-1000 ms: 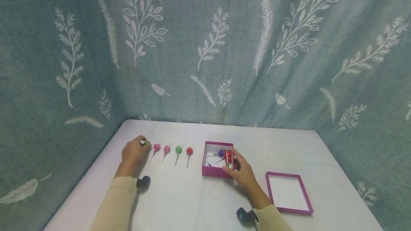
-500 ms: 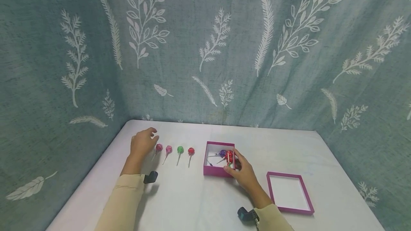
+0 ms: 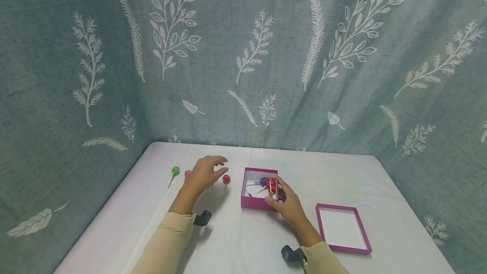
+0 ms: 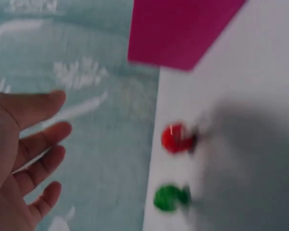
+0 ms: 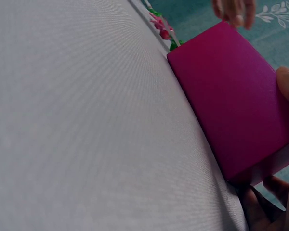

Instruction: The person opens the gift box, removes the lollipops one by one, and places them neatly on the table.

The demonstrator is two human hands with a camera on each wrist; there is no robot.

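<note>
My left hand (image 3: 205,173), fingers spread and holding nothing, is over a row of lollipops. It hides part of the row. A green lollipop (image 3: 175,171) lies at the far left, a pink lollipop (image 3: 187,175) beside it, and a red lollipop (image 3: 226,179) just right of the fingers. The left wrist view also shows a second green lollipop (image 4: 168,197), blurred. With my right hand (image 3: 289,208) I grip the right side of a magenta box (image 3: 253,203), thumb at its front corner. Inside lie a purple lollipop (image 3: 263,182) and red lollipops (image 3: 272,185).
A magenta-rimmed lid (image 3: 340,228) lies with its white inside up, right of my right forearm. The white table (image 3: 243,240) ends at a green-blue leaf-patterned curtain (image 3: 213,96) behind and at the sides.
My left hand has let go of the green lollipop at the far left end of the row and moved right, toward the box. The right hand stays on the box.
</note>
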